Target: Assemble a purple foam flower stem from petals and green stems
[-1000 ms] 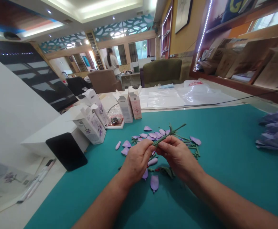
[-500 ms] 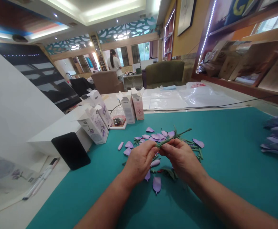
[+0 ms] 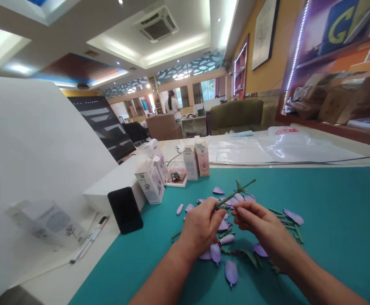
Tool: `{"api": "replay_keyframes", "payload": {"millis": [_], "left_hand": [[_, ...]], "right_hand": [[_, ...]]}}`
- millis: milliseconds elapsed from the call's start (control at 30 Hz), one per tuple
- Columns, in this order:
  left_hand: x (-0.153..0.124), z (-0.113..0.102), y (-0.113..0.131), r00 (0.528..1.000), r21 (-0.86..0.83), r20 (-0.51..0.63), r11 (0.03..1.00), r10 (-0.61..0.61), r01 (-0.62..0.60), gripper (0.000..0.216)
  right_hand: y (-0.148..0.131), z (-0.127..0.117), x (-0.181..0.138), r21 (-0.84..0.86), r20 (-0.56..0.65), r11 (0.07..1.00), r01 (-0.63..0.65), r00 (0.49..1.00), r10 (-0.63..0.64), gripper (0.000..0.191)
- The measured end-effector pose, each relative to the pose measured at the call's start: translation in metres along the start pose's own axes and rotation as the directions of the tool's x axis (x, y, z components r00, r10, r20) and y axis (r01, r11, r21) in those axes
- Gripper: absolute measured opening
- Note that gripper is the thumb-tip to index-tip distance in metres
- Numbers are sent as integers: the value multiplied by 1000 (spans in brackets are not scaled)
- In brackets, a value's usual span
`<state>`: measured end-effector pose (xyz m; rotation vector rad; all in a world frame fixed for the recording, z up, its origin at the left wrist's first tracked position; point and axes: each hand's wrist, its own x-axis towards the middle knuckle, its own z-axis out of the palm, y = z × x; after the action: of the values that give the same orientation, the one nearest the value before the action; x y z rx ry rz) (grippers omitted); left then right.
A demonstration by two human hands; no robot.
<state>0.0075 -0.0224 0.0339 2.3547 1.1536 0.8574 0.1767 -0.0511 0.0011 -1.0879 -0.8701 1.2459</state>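
My left hand (image 3: 200,226) is shut on a green wrapped flower stem (image 3: 236,190), whose forked tip sticks out to the upper right. My right hand (image 3: 261,224) hovers just right of the stem, its fingers apart and touching nothing. Lilac paper petals lie scattered under both hands, including a single petal (image 3: 231,273) near the bottom. Short green stem pieces (image 3: 286,218) and a dark green leaf (image 3: 250,257) lie among them on the teal mat (image 3: 331,203).
Printed lilac boxes (image 3: 150,180) and a pink box (image 3: 202,159) stand beyond the mat's left side, by a black phone (image 3: 125,209) and white pens (image 3: 88,241). Clear plastic sheeting (image 3: 277,148) lies behind. A standing person (image 3: 173,106) is far back.
My right hand has let go of the stem and moved slightly right, while my left hand keeps hold. The view has tilted upward, so the mat and petals sit lower in the picture.
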Motion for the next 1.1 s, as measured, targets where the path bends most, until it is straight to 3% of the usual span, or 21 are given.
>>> {"api": "replay_keyframes", "payload": {"millis": [300,500,633,800,933,1033,1100], "left_hand": [[5,-11,-4,996,-38,-13,996,-83,83,23],[15,-26,-2,977,-158,-1,965,-214,211,26],[19,-27,-1,972,-154,-1,960,-235,232,27],[21,-22,-5,972,-227,39,945,-232,235,28],[17,-25,-13,960,-515,147,811,-236,278,32],[15,-30,-18,955,-681,172,672,-241,292,37],[14,-33,-22,954,-741,164,607,-250,286,37]], "right_hand": [[-19,-16,9,-240,2,971,5,1000,-5,42],[-27,-16,16,-434,131,898,68,991,-12,32],[-26,-12,19,-430,195,897,99,981,-15,30],[-20,-12,16,-384,175,917,109,984,-44,23],[-39,-1,3,-370,177,922,114,983,-51,23],[-62,1,-17,-330,243,921,206,962,-128,25],[-66,-14,-33,-302,119,917,261,965,-235,24]]}}
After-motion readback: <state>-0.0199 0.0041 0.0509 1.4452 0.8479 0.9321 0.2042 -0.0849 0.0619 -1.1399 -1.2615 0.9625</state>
